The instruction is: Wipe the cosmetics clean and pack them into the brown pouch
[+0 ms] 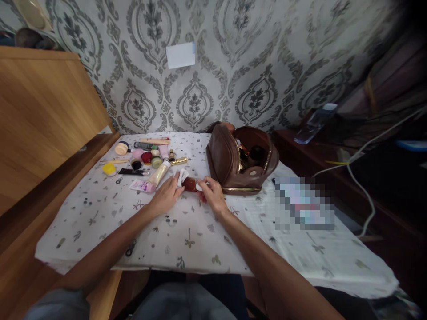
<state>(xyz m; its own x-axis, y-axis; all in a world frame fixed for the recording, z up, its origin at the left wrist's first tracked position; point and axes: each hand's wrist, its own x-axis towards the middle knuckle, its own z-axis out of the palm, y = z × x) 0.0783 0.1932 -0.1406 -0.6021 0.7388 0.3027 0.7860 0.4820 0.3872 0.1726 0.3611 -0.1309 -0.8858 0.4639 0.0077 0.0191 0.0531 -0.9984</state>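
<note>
Pinching the pale end of a glossy reddish-brown container (189, 184) in the right hand (212, 194), the person clamps crumpled white tissue (182, 176) at its other end with the left hand (166, 195), probably steadying it, at the white-clothed counter (196, 226) beside an open brown leather bag (220, 155).

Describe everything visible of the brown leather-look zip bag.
The brown leather-look bag is rounded, standing upright on the white printed cloth near the grey-patterned wall. Its top gapes open, edged by gold-toned zip teeth, showing dark contents too dim to identify. Another gold-toned zip line runs along its lower front. The person's right hand is close to its near left corner; contact is unclear.
</note>
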